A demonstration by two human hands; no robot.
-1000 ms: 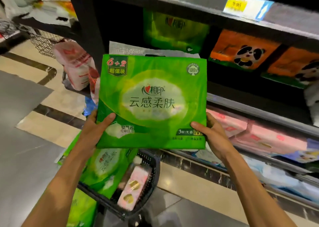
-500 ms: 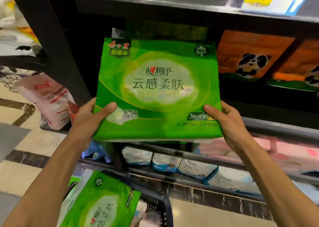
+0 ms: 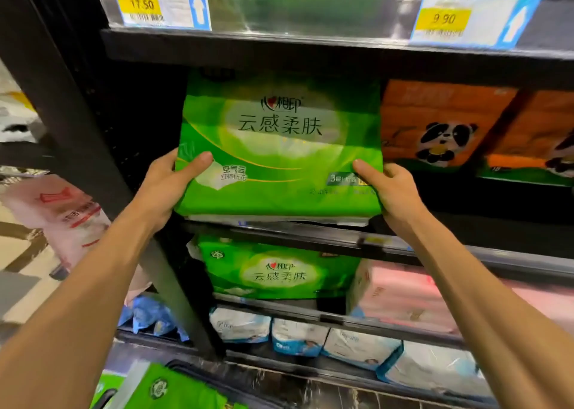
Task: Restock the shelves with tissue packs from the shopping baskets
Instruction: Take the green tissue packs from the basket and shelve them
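A large green tissue pack (image 3: 279, 147) stands upright at the left end of the middle shelf (image 3: 310, 233), its top tucked under the shelf above. My left hand (image 3: 167, 185) grips its lower left corner, thumb on the front. My right hand (image 3: 391, 188) grips its lower right corner in the same way. Whether the pack's bottom rests on the shelf I cannot tell. A second green pack (image 3: 276, 269) sits on the shelf below. Another green pack (image 3: 177, 390) lies in the black basket (image 3: 192, 366) at the bottom left.
Orange panda packs (image 3: 444, 129) stand right of the held pack. Pink packs (image 3: 403, 296) and white-blue packs (image 3: 298, 337) fill the lower shelves. A black upright post (image 3: 93, 147) bounds the shelf on the left. Price tags (image 3: 155, 4) line the upper shelf edge.
Both hands have lifted the green pack up and pushed it forward into the middle shelf, where its top now sits under the upper shelf. The view has tilted up; the basket is nearly out of frame.
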